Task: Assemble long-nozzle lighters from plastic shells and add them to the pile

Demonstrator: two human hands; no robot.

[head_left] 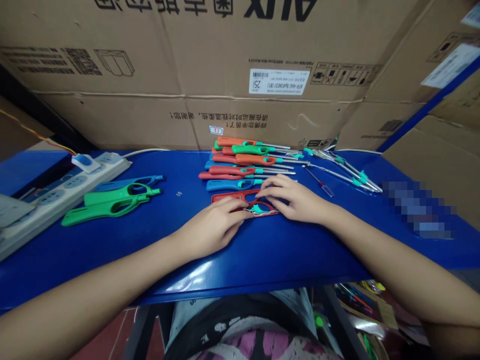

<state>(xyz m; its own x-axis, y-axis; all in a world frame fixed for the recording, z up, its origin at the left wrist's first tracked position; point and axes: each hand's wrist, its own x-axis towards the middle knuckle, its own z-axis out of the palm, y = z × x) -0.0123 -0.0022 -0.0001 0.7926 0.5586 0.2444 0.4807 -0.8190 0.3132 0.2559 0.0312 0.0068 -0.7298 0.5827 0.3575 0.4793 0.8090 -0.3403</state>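
Observation:
A red lighter shell point(243, 202) with a teal trigger part lies on the blue table point(262, 250) between both hands. My left hand point(210, 227) rests palm down on the shell's left end, fingers curled against it. My right hand point(294, 200) presses on its right end with fingers bent over the trigger area. Just behind them lies a pile of assembled long lighters point(243, 162) with red, orange, green and blue handles.
Green and blue handle shells point(112, 202) lie at left by a white power strip point(63, 187). Bare metal tubes with teal tips point(345, 170) and a small screwdriver point(320, 184) lie at right. Tiny springs point(179, 192) sit mid-table. Cardboard boxes point(240, 75) wall off the back.

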